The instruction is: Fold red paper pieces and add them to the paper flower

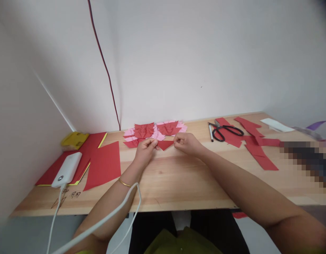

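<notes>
A folded triangle of red paper (165, 145) is stretched between my hands, just above the wooden table, its tip pointing toward me. My left hand (147, 148) pinches its left corner between thumb and finger. At the opposite corner, my right hand (187, 143) is closed on the paper with curled fingers. Right behind them lie folded red paper pieces (144, 131) on top of pink jagged-edged paper (159, 134). Another red folded piece (132, 142) rests beside my left hand, partly covered by it.
Black-handled scissors (226, 130) and a pen (210, 132) lie right, among red paper scraps (260, 151). A white strip (277, 125) is farther right. On the left are a red sheet (104, 165), a white power bank (67, 169) with cable, and a yellow packet (74, 140). A wall stands behind.
</notes>
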Demonstrator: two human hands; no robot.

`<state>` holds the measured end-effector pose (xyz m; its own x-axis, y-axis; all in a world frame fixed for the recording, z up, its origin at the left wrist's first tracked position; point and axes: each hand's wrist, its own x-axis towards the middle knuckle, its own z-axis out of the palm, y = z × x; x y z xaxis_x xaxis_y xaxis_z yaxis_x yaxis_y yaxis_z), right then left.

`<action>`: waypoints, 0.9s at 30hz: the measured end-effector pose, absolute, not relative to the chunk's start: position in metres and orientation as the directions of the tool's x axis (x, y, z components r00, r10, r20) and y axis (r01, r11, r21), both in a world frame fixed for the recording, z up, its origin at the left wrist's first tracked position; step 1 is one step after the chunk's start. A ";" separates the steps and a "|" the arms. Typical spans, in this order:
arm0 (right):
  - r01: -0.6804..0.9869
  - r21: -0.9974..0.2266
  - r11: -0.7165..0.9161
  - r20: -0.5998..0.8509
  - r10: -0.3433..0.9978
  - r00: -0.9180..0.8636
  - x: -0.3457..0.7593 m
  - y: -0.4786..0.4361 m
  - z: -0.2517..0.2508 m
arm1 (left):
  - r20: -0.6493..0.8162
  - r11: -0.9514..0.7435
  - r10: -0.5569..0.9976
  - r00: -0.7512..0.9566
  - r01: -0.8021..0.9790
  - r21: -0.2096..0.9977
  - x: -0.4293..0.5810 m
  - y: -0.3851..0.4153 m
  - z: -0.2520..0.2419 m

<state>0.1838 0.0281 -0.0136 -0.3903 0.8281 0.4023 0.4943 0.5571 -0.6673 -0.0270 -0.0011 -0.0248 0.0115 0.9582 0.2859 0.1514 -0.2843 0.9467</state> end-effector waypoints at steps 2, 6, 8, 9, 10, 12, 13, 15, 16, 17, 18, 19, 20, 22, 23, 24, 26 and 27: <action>0.500 -0.672 0.546 0.385 0.834 -0.395 0.184 0.028 -0.013 | 0.267 -0.265 0.964 -0.002 0.127 0.956 -0.026 0.000 -0.026; 0.486 -0.700 0.524 0.350 0.844 -0.406 0.184 0.027 -0.013 | 0.213 -0.212 0.977 -0.027 0.051 0.976 -0.025 0.001 -0.028; 0.468 -0.715 0.520 0.343 0.843 -0.413 0.184 0.027 -0.013 | 0.188 -0.188 0.982 -0.029 0.012 0.982 -0.025 0.002 -0.028; 0.458 -0.722 0.519 0.341 0.842 -0.418 0.184 0.028 -0.013 | 0.179 -0.179 0.983 -0.030 -0.003 0.984 -0.025 0.002 -0.029; 0.450 -0.729 0.516 0.336 0.842 -0.422 0.185 0.028 -0.013 | 0.171 -0.171 0.985 -0.030 -0.013 0.985 -0.025 0.002 -0.029; 0.439 -0.744 0.504 0.324 0.846 -0.423 0.185 0.029 -0.013 | 0.160 -0.161 0.987 -0.033 -0.026 0.987 -0.025 0.003 -0.029; 0.435 -0.751 0.496 0.318 0.850 -0.421 0.186 0.029 -0.014 | 0.155 -0.156 0.987 -0.033 -0.031 0.987 -0.025 0.002 -0.029; 0.433 -0.762 0.482 0.308 0.857 -0.412 0.186 0.031 -0.015 | 0.141 -0.142 0.990 -0.027 -0.040 0.989 -0.025 0.002 -0.029; 0.434 -0.764 0.477 0.305 0.860 -0.409 0.186 0.031 -0.015 | 0.133 -0.134 0.991 -0.025 -0.044 0.990 -0.026 0.002 -0.029; 0.437 -0.766 0.473 0.301 0.863 -0.406 0.187 0.032 -0.016 | 0.128 -0.129 0.991 -0.024 -0.046 0.991 -0.026 0.002 -0.029; 0.440 -0.766 0.469 0.298 0.865 -0.404 0.187 0.032 -0.017 | 0.126 -0.127 0.992 -0.021 -0.044 0.991 -0.026 0.002 -0.029; 0.444 -0.765 0.466 0.295 0.867 -0.402 0.187 0.032 -0.017 | 0.127 -0.128 0.992 -0.018 -0.041 0.991 -0.026 0.002 -0.029; 0.446 -0.766 0.463 0.293 0.869 -0.399 0.187 0.033 -0.017 | 0.131 -0.132 0.991 -0.013 -0.034 0.991 -0.027 0.002 -0.029; 0.444 -0.769 0.459 0.294 0.872 -0.392 0.188 0.033 -0.018 | 0.139 -0.139 0.990 0.005 -0.011 0.990 -0.027 0.002 -0.029; 0.440 -0.773 0.458 0.295 0.873 -0.389 0.188 0.033 -0.018 | 0.142 -0.142 0.990 0.014 0.000 0.990 -0.027 0.002 -0.029; 0.435 -0.777 0.455 0.296 0.874 -0.387 0.188 0.034 -0.018 | 0.142 -0.142 0.990 0.021 0.008 0.990 -0.027 0.002 -0.029; 0.423 -0.789 0.446 0.293 0.878 -0.378 0.189 0.034 -0.018 | 0.139 -0.140 0.990 0.029 0.011 0.990 -0.028 0.002 -0.029; 0.413 -0.799 0.437 0.290 0.882 -0.372 0.189 0.034 -0.017 | 0.136 -0.136 0.990 0.025 0.001 0.991 -0.028 0.002 -0.029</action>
<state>0.1888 0.0342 -0.0174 -0.3720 0.8817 0.2901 0.4126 0.4370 -0.7992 -0.0277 0.0025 -0.0292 0.0246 0.9904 0.1360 0.0015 -0.1361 0.9907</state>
